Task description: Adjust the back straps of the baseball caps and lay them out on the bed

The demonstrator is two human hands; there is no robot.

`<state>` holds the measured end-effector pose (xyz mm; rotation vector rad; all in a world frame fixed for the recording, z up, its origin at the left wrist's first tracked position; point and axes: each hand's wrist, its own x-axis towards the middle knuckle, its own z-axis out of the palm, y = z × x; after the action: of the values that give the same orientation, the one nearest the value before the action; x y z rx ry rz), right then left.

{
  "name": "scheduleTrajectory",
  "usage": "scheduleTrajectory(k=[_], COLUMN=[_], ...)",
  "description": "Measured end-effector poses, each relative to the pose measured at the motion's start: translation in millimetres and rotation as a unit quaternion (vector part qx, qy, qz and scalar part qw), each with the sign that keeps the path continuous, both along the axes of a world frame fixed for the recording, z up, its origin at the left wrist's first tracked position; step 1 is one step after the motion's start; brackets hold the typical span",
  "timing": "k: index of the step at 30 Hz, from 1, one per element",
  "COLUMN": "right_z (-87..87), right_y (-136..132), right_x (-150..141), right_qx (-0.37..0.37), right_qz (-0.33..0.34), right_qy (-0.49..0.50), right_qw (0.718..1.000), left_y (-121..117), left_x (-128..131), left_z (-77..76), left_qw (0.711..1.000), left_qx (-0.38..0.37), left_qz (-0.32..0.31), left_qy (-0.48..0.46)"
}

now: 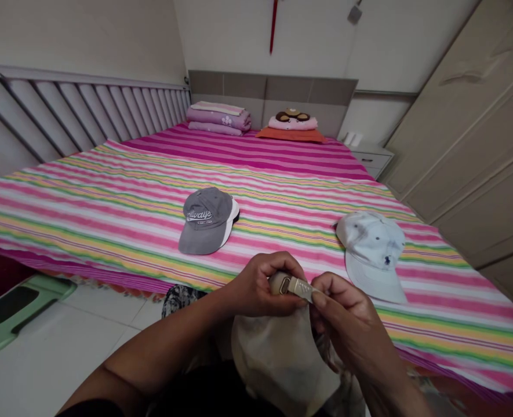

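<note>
Striped bed (108, 202) behind; 2 hands hide beige cap (277, 353) strap (297, 285).

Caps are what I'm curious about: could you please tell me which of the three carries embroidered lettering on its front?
The grey cap lying on the striped bedspread; the white cap shows only a tiny dark emblem, and the beige cap being held looks plain.

grey cap (207, 220) + white cap (374, 250) on striped bedspread (108, 197), well apart | folded bedding (218, 118) & orange pillow (291, 134) at headboard | green stool (15, 307) on floor, left | wardrobe (469, 133) right
</note>
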<state>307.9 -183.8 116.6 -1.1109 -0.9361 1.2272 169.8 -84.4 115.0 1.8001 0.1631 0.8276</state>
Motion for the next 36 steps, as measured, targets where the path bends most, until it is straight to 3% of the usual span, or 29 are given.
scheduleTrajectory(k=[5, 11, 19, 22, 26, 30, 36], right_z=[-4.5, -4.0, 29.4, 33.6, 23.6, 17.5, 24.6], right_y=[2, 7, 15, 17, 20, 20, 18], right_x=[8, 9, 4, 6, 10, 9, 5], right_qx=[-0.002, -0.006, 0.061, 0.088, 0.052, 0.041, 0.031], right_qz=[0.027, 0.002, -0.024, -0.008, 0.034, 0.026, 0.033], right_qy=[0.009, -0.008, 0.016, 0.031, 0.049, 0.054, 0.061], right_qw=[1.000, 1.000, 0.998, 0.996, 0.997, 0.997, 0.997], left_y=[1, 3, 15, 19, 22, 21, 16], left_x=[-2, 2, 6, 6, 6, 5, 1], left_z=[-0.6, 2.1, 41.5, 49.6, 39.7, 28.1, 30.9], left_qw=[1.000, 0.997, 1.000, 0.999, 0.999, 0.999, 1.000], left_qx=[-0.029, -0.068, 0.004, 0.014, -0.005, -0.013, -0.014], left_qz=[0.008, -0.017, -0.013, -0.015, -0.008, 0.006, 0.004], left_qy=[0.001, 0.033, -0.004, -0.040, -0.054, -0.036, -0.012])
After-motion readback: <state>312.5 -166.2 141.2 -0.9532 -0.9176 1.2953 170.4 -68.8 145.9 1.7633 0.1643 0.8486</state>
